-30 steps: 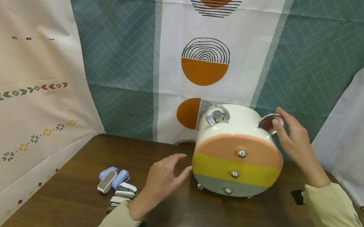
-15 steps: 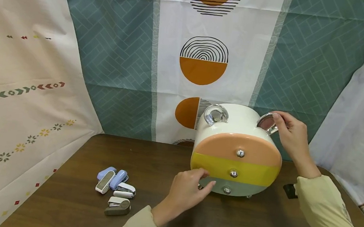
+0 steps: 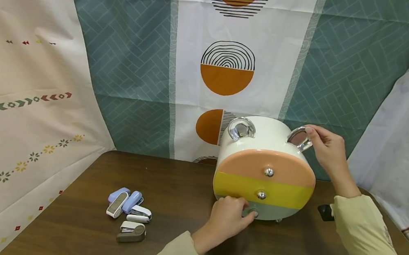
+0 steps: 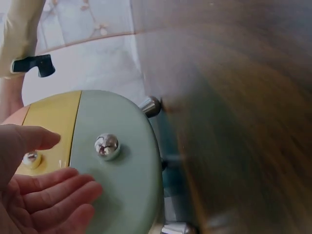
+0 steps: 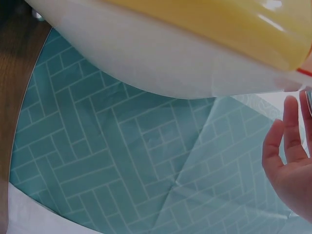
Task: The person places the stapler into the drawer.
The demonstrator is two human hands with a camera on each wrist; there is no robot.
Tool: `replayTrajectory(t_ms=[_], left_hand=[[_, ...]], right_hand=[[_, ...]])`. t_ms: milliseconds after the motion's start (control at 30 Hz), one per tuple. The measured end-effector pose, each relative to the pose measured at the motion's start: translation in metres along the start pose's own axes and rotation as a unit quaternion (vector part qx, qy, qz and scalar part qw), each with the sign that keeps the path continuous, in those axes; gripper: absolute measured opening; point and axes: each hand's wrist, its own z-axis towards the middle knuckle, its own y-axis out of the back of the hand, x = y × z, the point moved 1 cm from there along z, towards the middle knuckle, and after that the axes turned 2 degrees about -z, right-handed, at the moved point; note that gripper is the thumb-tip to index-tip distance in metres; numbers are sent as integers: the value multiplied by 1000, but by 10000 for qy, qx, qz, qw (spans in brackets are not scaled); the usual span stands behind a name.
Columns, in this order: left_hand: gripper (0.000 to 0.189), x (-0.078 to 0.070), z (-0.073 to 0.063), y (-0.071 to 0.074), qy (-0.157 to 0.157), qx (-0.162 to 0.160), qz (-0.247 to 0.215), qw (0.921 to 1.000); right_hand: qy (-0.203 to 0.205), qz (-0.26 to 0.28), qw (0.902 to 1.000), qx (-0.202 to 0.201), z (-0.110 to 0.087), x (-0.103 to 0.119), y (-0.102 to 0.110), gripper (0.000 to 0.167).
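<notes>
A rounded white drawer box (image 3: pixel 271 130) stands on the table, its front striped with an orange, a yellow and a grey-green drawer. Each drawer has a silver knob. My left hand (image 3: pixel 227 216) is at the bottom grey-green drawer (image 4: pixel 119 190); in the left wrist view its thumb and fingers are spread, just short of the bottom knob (image 4: pixel 106 146). Up on the box's right shoulder, my right hand (image 3: pixel 329 152) pinches the rim of a round chrome ear (image 3: pixel 299 137). The right wrist view shows that hand only at its edge, beside the box's white side (image 5: pixel 161 63).
Several small staplers in blue, white and grey-brown lie at the left of the table, including a grey-brown and white one (image 3: pixel 131 233). Another chrome ear (image 3: pixel 241 130) tops the box's left shoulder. A patterned curtain (image 3: pixel 132 75) hangs behind the table (image 3: pixel 81 214).
My left hand has moved right, from beside the box to the bottom knob. The right hand has shifted its fingers onto the ear's outer rim and then stayed there.
</notes>
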Motion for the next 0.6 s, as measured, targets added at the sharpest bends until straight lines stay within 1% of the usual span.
replayTrajectory(t_ms=[133, 267, 333, 467, 600], left_hand=[[25, -4, 3, -6, 102, 58, 217, 9997], [47, -7, 6, -13, 151, 146, 396, 9990], [53, -9, 7, -15, 184, 181, 493, 9984], [56, -14, 10, -17, 277, 253, 823, 9959], [56, -18, 12, -18, 424, 395, 1200, 9911]], right_hand=[[-22, -28, 10000, 25, 0, 0, 0, 34], [8, -67, 10000, 1, 0, -1, -1, 33], [15, -89, 10000, -2, 0, -1, -1, 33], [22, -126, 9999, -3, -1, 0, 0, 34], [14, -143, 9999, -24, -2, 1, 0, 35]])
